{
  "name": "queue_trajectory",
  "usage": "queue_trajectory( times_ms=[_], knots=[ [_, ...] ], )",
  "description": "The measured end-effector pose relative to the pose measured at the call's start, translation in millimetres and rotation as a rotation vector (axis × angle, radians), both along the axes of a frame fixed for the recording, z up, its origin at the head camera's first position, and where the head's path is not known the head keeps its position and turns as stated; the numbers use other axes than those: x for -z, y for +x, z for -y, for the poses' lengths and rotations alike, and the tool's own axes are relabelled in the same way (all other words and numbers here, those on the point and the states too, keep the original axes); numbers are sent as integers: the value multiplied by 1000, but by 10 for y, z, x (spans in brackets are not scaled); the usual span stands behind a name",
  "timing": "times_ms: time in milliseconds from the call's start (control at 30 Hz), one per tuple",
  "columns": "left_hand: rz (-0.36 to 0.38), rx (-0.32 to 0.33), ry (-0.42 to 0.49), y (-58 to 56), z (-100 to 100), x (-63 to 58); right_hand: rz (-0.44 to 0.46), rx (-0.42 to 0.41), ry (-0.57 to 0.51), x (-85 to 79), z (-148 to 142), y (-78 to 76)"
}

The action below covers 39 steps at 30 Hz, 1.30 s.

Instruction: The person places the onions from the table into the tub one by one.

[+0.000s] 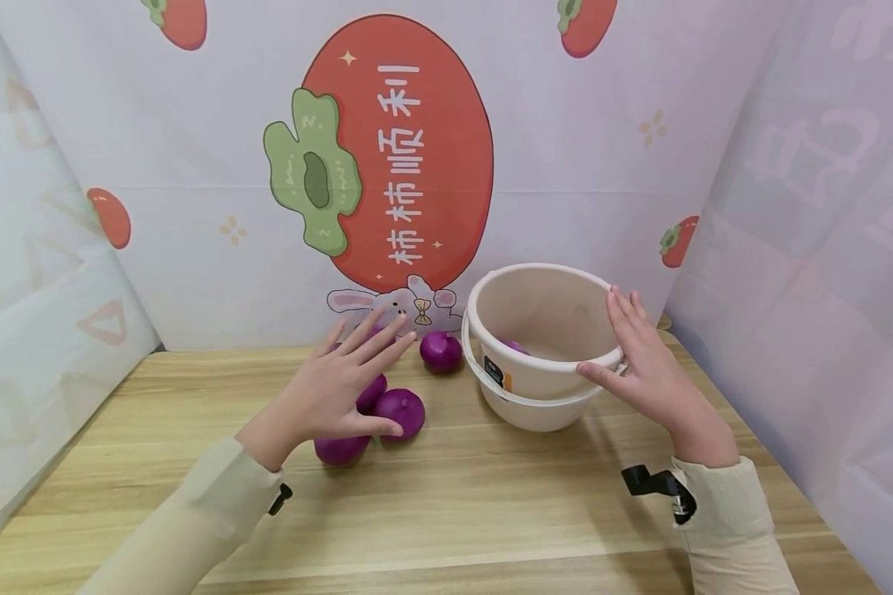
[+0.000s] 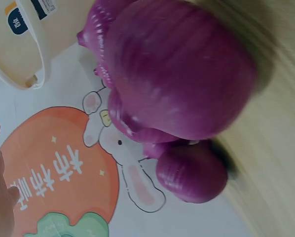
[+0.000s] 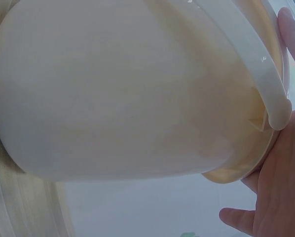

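Note:
My left hand (image 1: 335, 384) hovers with fingers spread over a group of red onions, partly hiding them in the head view. Among these, one onion (image 1: 402, 413) shows just beyond the thumb, and a large one (image 2: 182, 69) fills much of the left wrist view. To the right stands a cream plastic bucket (image 1: 543, 416), its handle hanging down around the front. My right hand (image 1: 651, 372) rests on the bucket's right rim, fingers straight and thumb apart from them. Part of a purple onion (image 1: 513, 345) shows inside the bucket, mostly hidden behind the rim.
Another red onion (image 1: 441, 352) sits at the back, left of the bucket. Behind it rises a white cloth (image 1: 216, 273) printed with persimmons and a rabbit, with cloth sides left and right. Everything stands on a wood-grain table (image 1: 446, 521). A black strap piece (image 1: 651, 482) sticks out from the right cuff.

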<state>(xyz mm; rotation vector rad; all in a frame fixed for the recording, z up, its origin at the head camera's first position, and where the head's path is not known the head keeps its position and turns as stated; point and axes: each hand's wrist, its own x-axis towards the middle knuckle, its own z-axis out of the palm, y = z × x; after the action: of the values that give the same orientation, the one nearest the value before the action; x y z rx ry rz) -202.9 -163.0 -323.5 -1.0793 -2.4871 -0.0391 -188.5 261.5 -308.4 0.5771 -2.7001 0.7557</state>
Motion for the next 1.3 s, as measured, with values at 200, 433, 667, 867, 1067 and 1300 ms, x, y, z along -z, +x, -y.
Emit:
queue_trajectory(
  times_ms=[200,433,667,867,1067,1300],
  knots=[
    [33,-14,25,67,137,135,-2,2,4,-10,4,6],
    [69,-26,32,112,270,269,-9,-4,-1,3,0,16],
    [151,-77,43,190,376,332,-15,-7,-7,5,1,15],
    [196,-108,20,254,437,443,-13,-5,0,1,4,10],
    [197,-106,25,279,505,517,-16,-2,7,6,5,9],
    [222,-114,41,296,585,563,-8,-1,5,-11,5,27]
  ],
)
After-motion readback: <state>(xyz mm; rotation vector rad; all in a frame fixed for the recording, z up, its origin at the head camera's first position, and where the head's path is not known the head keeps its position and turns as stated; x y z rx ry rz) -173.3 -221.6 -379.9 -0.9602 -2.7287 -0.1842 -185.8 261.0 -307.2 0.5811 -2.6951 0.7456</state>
